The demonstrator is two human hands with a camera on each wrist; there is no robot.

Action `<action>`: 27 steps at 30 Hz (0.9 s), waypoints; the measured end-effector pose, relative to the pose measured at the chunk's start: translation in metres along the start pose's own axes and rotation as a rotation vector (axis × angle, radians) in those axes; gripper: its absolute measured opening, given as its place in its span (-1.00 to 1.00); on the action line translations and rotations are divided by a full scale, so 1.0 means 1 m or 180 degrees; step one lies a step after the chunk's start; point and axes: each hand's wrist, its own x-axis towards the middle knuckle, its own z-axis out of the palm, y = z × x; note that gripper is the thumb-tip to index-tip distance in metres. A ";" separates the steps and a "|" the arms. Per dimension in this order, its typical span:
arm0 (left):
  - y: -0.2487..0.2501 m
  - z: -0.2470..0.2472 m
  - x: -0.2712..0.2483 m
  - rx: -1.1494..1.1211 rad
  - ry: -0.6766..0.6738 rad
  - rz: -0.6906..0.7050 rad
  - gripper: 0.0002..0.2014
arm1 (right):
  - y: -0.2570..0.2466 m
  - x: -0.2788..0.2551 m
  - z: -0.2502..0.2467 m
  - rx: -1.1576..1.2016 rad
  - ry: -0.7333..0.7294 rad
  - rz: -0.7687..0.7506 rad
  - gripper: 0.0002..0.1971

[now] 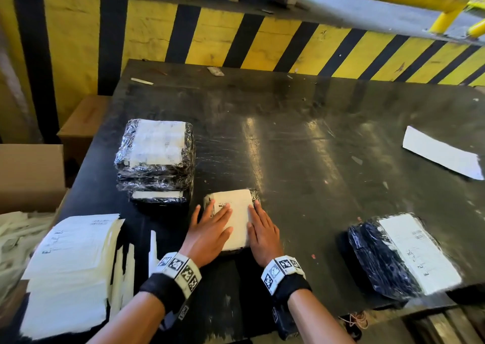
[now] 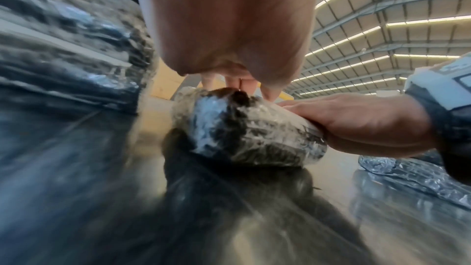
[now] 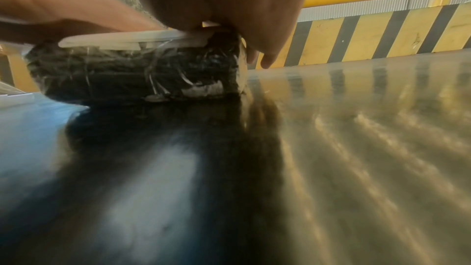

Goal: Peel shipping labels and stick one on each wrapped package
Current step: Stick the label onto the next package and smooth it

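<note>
Nearest us, at lower centre of the head view, our left hand [image 1: 210, 234] and right hand [image 1: 262, 234] lie flat, fingers straight, pressing a white label [image 1: 236, 212] onto a black wrapped package [image 3: 132, 74] on the dark tabletop [image 1: 315, 146]. At lower left sits a stack of label sheets [image 1: 70, 265]; above it, a pile of labelled packages [image 1: 156, 157]. Another labelled package [image 1: 401, 254] lies at lower right.
</note>
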 end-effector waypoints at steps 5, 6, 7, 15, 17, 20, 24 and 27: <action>-0.023 0.003 -0.026 -0.0220 0.0453 -0.0126 -0.29 | -0.002 0.000 -0.001 0.0001 -0.0088 0.0074 -0.50; -0.024 0.001 -0.026 -0.0191 0.0573 -0.0106 -0.34 | -0.002 0.000 -0.001 -0.0022 -0.0100 0.0080 -0.50; -0.023 -0.002 -0.023 -0.0151 0.0702 -0.0085 -0.39 | -0.002 0.000 -0.001 -0.0048 -0.0103 0.0083 -0.50; 0.005 -0.022 0.041 -0.0180 -0.0168 -0.0284 -0.43 | 0.000 -0.001 -0.003 0.0002 -0.0089 0.0010 -0.40; -0.007 -0.016 0.036 -0.0160 -0.0142 -0.0495 -0.40 | 0.000 -0.001 -0.002 0.0025 -0.0117 0.0008 -0.49; -0.022 -0.008 0.019 -0.0181 -0.0051 -0.0621 -0.23 | -0.002 0.000 -0.003 0.0028 -0.0133 0.0016 -0.50; -0.022 0.000 -0.006 -0.0408 0.0114 -0.0779 -0.10 | -0.001 0.001 -0.002 0.0080 -0.0173 -0.0004 -0.50; -0.011 0.009 -0.029 -0.0963 -0.0007 -0.1021 -0.08 | -0.004 -0.001 -0.006 0.0376 -0.0088 0.0046 -0.48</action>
